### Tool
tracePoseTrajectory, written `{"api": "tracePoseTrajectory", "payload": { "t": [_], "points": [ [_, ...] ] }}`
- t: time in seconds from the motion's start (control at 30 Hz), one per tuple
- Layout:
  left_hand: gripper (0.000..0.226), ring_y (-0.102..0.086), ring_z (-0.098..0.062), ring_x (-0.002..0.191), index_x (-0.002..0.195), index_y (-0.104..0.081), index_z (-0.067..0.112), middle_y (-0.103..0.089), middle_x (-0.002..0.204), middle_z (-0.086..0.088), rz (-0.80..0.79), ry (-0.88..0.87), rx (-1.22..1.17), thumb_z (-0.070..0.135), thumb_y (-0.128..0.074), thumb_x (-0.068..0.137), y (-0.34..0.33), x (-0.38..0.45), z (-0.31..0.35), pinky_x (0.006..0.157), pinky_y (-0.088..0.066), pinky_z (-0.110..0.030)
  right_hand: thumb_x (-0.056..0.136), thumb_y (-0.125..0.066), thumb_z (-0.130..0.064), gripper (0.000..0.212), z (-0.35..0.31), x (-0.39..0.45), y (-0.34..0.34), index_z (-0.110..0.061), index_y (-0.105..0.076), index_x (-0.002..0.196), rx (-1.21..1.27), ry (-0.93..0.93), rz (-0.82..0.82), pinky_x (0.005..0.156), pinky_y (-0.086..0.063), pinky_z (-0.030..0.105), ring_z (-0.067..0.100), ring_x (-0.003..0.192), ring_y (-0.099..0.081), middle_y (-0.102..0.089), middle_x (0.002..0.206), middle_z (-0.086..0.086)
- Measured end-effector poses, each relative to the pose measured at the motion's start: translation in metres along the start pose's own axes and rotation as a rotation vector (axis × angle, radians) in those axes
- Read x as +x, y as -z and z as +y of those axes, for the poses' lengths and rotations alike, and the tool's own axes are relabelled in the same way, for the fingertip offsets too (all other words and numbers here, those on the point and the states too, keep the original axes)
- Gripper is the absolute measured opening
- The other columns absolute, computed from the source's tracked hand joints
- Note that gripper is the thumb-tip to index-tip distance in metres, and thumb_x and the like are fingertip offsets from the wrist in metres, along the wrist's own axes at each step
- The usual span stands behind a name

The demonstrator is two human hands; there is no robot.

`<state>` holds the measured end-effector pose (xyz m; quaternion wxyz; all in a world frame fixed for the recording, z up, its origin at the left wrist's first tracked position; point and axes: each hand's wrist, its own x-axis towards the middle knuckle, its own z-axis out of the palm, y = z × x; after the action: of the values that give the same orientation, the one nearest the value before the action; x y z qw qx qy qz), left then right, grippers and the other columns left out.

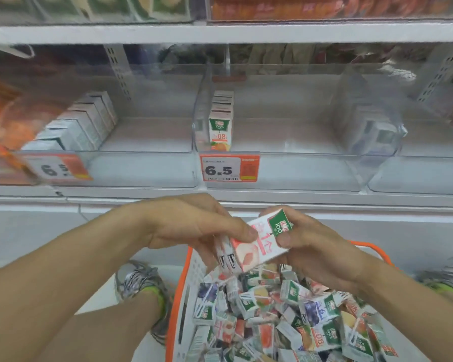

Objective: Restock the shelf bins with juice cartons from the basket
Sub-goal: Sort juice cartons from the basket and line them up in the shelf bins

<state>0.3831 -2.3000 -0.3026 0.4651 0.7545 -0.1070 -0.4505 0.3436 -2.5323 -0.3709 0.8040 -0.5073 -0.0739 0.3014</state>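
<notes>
Above the basket, both hands hold a small stack of peach juice cartons (259, 242). My left hand (194, 226) grips the stack from the left with its thumb on the top carton's face. My right hand (306, 246) pinches the top carton's green end. The orange-rimmed white basket (186, 288) below is heaped with several mixed juice cartons (285, 317). On the shelf, a clear middle bin (272, 145) holds one row of orange juice cartons (220, 126) at its left side.
A left bin (147, 142) holds a row of cartons (76, 126) along its left side. A right bin (377, 131) holds blurred cartons. Price tags reading 6.5 (229, 168) hang on the bin fronts. My shoes (141, 288) stand beside the basket on the floor.
</notes>
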Motion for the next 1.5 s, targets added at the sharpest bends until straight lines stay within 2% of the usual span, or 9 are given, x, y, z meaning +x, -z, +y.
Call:
{"api": "tracePoseTrajectory", "payload": {
  "t": [0.2, 0.4, 0.5, 0.6, 0.8, 1.1, 1.2, 1.3, 1.5],
  "points": [
    [0.056, -0.057, -0.013, 0.069, 0.093, -0.076, 0.01, -0.072, 0.08, -0.012, 0.295, -0.242, 0.061, 0.052, -0.072, 0.057, 0.043, -0.06, 0.0, 0.054, -0.041, -0.03, 0.069, -0.086, -0.033, 0.065, -0.043, 0.049, -0.064, -0.014, -0.061, 0.126, -0.2, 0.087, -0.106, 0.089, -0.052, 0.039, 0.024, 0.101, -0.063, -0.067, 0.117, 0.013],
    [0.061, -0.064, -0.006, 0.073, 0.1, -0.068, 0.029, -0.074, 0.084, 0.012, 0.877, -0.401, 0.123, 0.077, -0.063, 0.063, 0.083, -0.107, -0.021, 0.076, -0.05, -0.031, 0.073, -0.078, -0.02, 0.038, -0.066, 0.117, -0.131, -0.012, -0.066, 0.109, -0.364, 0.34, 0.05, 0.072, -0.054, 0.03, 0.021, 0.088, -0.067, -0.072, 0.098, 0.009],
    [0.032, -0.06, 0.006, 0.088, 0.098, -0.066, 0.027, -0.069, 0.095, 0.018, 1.246, -0.484, 0.083, 0.057, -0.058, 0.088, 0.111, -0.112, -0.046, 0.069, -0.045, -0.007, 0.074, -0.082, -0.017, 0.038, -0.072, 0.157, -0.155, -0.012, -0.066, 0.108, -0.439, 0.457, 0.217, 0.07, -0.055, 0.034, 0.02, 0.086, -0.068, -0.074, 0.098, 0.01],
    [0.016, -0.061, -0.009, 0.092, 0.103, -0.066, 0.022, -0.066, 0.1, 0.014, 1.454, -0.426, 0.209, 0.03, -0.067, 0.09, 0.139, -0.107, -0.079, 0.081, -0.048, -0.025, 0.072, -0.087, -0.023, 0.037, -0.082, 0.208, -0.168, -0.017, -0.068, 0.103, -0.712, 0.564, 0.353, 0.074, -0.056, 0.036, 0.012, 0.08, -0.067, -0.075, 0.092, 0.005],
    [0.022, -0.061, -0.033, 0.097, 0.098, -0.074, 0.013, -0.07, 0.094, -0.006, 1.537, -0.47, 0.573, 0.012, -0.079, 0.076, 0.169, -0.078, -0.131, 0.089, -0.043, -0.035, 0.071, -0.086, -0.033, 0.042, -0.092, 0.312, -0.155, -0.028, -0.059, 0.101, -1.135, 0.421, 0.457, 0.065, -0.044, 0.014, 0.005, 0.078, -0.062, -0.065, 0.089, -0.013],
    [0.018, -0.048, -0.026, 0.081, 0.081, -0.073, 0.009, -0.063, 0.078, -0.002, 1.647, -0.638, 0.566, 0.009, -0.086, 0.07, 0.177, -0.061, -0.145, 0.073, -0.039, -0.03, 0.071, -0.085, -0.025, 0.089, -0.08, 0.42, -0.137, -0.023, -0.042, 0.148, -1.364, 0.32, 0.417, 0.096, -0.03, 0.008, 0.011, 0.131, -0.049, -0.047, 0.148, -0.005],
    [0.015, -0.045, -0.022, 0.082, 0.082, -0.072, 0.008, -0.063, 0.079, -0.001, 1.659, -0.658, 0.552, 0.009, -0.085, 0.073, 0.179, -0.059, -0.147, 0.073, -0.039, -0.028, 0.065, -0.089, -0.021, 0.099, -0.074, 0.441, -0.135, -0.023, -0.037, 0.149, -1.246, 0.339, 0.441, 0.107, -0.039, 0.021, 0.013, 0.131, -0.05, -0.047, 0.148, -0.003],
    [0.014, -0.045, -0.021, 0.081, 0.082, -0.073, 0.008, -0.063, 0.079, 0.0, 1.673, -0.677, 0.539, 0.009, -0.084, 0.074, 0.179, -0.058, -0.148, 0.075, -0.037, -0.021, 0.064, -0.091, -0.018, 0.09, -0.067, 0.448, -0.133, -0.022, -0.042, 0.139, -1.193, 0.406, 0.518, 0.1, -0.05, 0.034, 0.018, 0.115, -0.056, -0.044, 0.137, 0.005],
    [0.013, -0.045, -0.021, 0.083, 0.082, -0.072, 0.009, -0.064, 0.08, 0.001, 1.713, -0.671, 0.506, 0.009, -0.083, 0.075, 0.176, -0.055, -0.148, 0.075, -0.037, -0.019, 0.076, -0.082, -0.023, 0.068, -0.058, 0.45, -0.143, -0.024, -0.044, 0.132, -1.227, 0.341, 0.549, 0.064, -0.044, 0.02, 0.018, 0.09, -0.061, -0.059, 0.104, -0.001]
  ]
}}
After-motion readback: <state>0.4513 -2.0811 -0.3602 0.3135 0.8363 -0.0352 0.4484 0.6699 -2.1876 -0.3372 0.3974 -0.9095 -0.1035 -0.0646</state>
